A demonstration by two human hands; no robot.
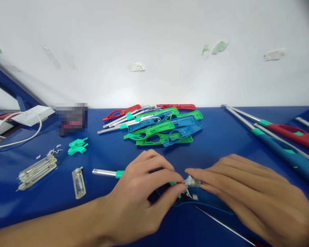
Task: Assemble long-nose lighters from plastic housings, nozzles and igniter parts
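Observation:
My left hand (141,192) and my right hand (249,195) meet over a blue lighter shell (208,202) lying on the blue table (105,202). Their fingertips pinch a small clear part with a thin white wire (192,181) above the shell. A metal tube with a green collar (106,173) sticks out to the left from under my left hand. Both hands have curled, pinching fingers. Most of the shell is hidden beneath them.
A pile of green, blue and red lighter shells with metal tubes (154,127) lies behind. Assembled long lighters (280,140) lie at the right. Clear fuel tanks (37,171), a single tank (78,183), green triggers (77,146) and a power strip (32,115) sit left.

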